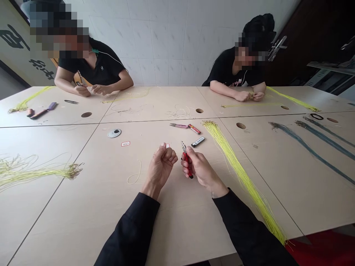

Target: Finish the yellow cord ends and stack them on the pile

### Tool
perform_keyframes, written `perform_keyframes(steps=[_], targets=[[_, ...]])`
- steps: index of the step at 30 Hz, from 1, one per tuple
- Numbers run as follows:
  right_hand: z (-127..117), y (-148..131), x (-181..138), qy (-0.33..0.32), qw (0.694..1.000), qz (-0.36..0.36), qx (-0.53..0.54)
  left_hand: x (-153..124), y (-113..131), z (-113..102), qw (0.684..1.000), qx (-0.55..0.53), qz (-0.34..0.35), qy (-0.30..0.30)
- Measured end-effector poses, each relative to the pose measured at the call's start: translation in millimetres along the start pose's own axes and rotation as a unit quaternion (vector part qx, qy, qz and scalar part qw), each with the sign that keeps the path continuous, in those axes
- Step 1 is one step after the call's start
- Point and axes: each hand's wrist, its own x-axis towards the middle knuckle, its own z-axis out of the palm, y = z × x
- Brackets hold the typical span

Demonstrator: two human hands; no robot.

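Observation:
My right hand (201, 170) is wrapped round a small pair of pliers with red handles (186, 159), jaws pointing up and away from me. Just left of it, my left hand (163, 166) is closed with its fingers curled in; whatever it may hold is hidden. Both hands are above the table, a short gap between them. To the right of my right hand lies a long bundle of yellow cords (235, 166) with metal clasps at its far end. A loose pale cord (135, 178) curls on the table left of my left hand.
Beyond my hands lie purple-handled snips (179, 126), a red lighter (194, 129) and a black-and-white lighter (198, 142). Another yellow cord bundle (55, 172) is at left, blue-grey bundles (302, 147) at right. Two co-workers (104, 62) (226, 74) sit across the table (111, 221).

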Motion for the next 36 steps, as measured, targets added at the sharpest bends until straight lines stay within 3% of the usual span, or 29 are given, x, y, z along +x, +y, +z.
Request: perform_keyframes(steps=[9,16,19,24,28,34,36], targets=[[-6.3,-0.7,5.5,0.015,1.0,-0.004,0.011,2.5,-9.7,2.0,0.999,0.047,0.016,0.016],[-7.2,0.2,3.1,0.036,0.993,-0.072,-0.087,8.7,-12.9,-10.7,0.99,0.074,0.093,0.078],[-5.0,1.3,2.5,0.045,0.988,-0.083,-0.122,10.1,-13.1,-14.9,0.966,0.17,0.15,0.121],[1.0,4.2,2.9,0.038,0.976,-0.106,-0.189,4.8,-18.2,-11.4,0.927,0.347,0.144,0.026],[6.1,4.9,1.3,0.035,0.962,-0.116,-0.246,2.9,-17.9,-9.3,0.925,0.353,0.141,-0.001],[-3.1,-9.4,12.6,0.084,0.966,-0.093,-0.226,7.9,-15.2,-14.0,0.939,0.304,0.145,0.073],[-8.2,-16.0,25.9,0.119,0.953,-0.105,-0.259,9.7,-15.7,-15.7,0.945,0.284,0.137,0.084]])
